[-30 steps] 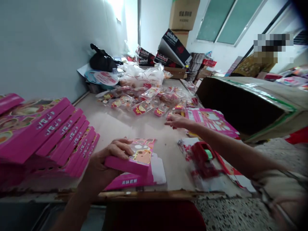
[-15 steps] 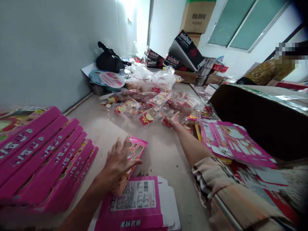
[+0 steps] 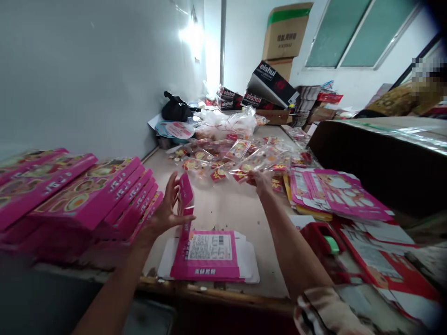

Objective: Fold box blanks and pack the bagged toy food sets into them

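Pink cardbd box (image 3: 186, 190) now upended, L hand (image 3: 163, 213) curved round, grip unclear, R hand (image 3: 262, 180) pinching see-thru plastic pkt (image 3: 257, 160)

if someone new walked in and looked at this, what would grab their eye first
Probably the bright pink boxes stacked on the left of the table. Next, the glossy heap of clear packets farther back in the middle, where the right hand pinches one, while the left hand is spread open at a slim pink box. The big carton on the right, with its dark open mouth, also stands out.
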Demonstrator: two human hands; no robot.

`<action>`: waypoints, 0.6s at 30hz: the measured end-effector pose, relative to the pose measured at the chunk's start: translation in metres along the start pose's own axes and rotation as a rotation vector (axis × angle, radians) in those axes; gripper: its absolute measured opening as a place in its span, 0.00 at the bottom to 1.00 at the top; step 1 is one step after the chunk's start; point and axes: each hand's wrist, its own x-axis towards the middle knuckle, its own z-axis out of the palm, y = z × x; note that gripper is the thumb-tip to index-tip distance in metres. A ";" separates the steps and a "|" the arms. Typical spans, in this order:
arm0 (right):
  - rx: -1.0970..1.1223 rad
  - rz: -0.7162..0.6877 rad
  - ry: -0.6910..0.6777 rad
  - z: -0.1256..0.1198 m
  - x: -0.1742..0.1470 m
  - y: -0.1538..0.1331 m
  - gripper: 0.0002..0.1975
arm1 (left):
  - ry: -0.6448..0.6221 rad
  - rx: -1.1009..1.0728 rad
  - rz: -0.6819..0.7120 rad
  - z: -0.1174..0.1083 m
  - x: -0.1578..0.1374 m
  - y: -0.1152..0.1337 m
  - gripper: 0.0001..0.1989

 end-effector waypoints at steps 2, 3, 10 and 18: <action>-0.003 -0.024 -0.071 -0.006 -0.036 -0.024 0.08 | 0.010 0.008 0.008 0.001 -0.012 0.010 0.69; -0.011 -0.061 -0.142 -0.009 -0.055 -0.038 0.08 | 0.019 0.020 0.019 0.004 -0.016 0.014 0.68; -0.258 -0.474 -0.405 -0.018 -0.146 -0.104 0.10 | -0.019 0.211 0.219 0.048 -0.030 0.045 0.64; -0.195 -0.593 -0.156 -0.002 -0.170 -0.042 0.12 | 0.277 0.286 0.219 0.104 -0.021 0.077 0.65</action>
